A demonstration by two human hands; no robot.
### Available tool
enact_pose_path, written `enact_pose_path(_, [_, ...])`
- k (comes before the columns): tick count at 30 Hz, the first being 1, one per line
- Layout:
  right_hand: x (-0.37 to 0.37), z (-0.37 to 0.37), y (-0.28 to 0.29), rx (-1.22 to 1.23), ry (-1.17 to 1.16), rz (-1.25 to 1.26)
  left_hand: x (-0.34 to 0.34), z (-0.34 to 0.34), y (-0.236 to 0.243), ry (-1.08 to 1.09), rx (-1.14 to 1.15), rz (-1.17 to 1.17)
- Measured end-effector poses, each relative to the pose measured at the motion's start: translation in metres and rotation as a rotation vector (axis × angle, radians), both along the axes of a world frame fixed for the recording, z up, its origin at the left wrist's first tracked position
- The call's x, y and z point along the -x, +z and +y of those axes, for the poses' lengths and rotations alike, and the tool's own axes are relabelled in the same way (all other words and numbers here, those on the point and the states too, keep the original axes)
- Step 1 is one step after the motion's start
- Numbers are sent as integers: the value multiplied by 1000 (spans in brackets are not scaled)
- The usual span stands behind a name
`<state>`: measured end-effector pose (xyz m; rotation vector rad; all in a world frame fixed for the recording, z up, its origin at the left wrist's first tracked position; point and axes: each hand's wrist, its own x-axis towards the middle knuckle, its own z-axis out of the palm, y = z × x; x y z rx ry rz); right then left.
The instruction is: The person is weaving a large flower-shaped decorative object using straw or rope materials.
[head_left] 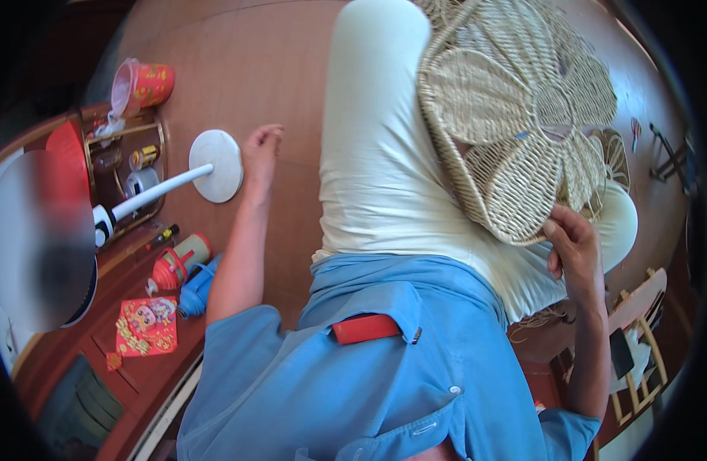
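A woven straw basket (514,146) with flower-petal panels leans on my pale trousers, tilted toward me. My right hand (576,244) pinches its lower rim, with the thumb in front and the fingers at the edge. Out to the left, apart from the basket, my left hand (264,146) is raised beside a white round base with its fingers curled together. Anything thin between those fingertips is too small to make out. More woven straw shows behind the basket.
A fan with a white round base (216,166) stands at the left. Beyond are a red patterned bucket (152,84), a small rack (163,146), a red-topped flask (177,265) and a blue container (197,289). A wooden chair (644,376) stands at lower right; scissors (635,132) lie on the floor.
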<state>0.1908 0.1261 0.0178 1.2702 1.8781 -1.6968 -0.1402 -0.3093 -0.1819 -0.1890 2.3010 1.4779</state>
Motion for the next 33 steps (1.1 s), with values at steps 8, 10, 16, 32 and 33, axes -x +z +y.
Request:
enact_pose_path(8, [-27, 11, -22, -11, -87, 46, -101, -95, -193, 11, 320, -396])
enact_pose_path(10, [-29, 16, -25, -30, -95, 57, -125, -109, -227, -41, 393, -470])
enact_pose_path(16, [-26, 32, -28, 69, -39, 9, -176, -95, -256, -129, 434, -506])
enact_pose_path(32, [17, -10, 12, -132, -2, -211, -272, 121, -218, -685, -97, 36])
enact_pose_path(33, [13, -11, 13, -139, -26, -203, -266, 128, -215, -694, -148, 13])
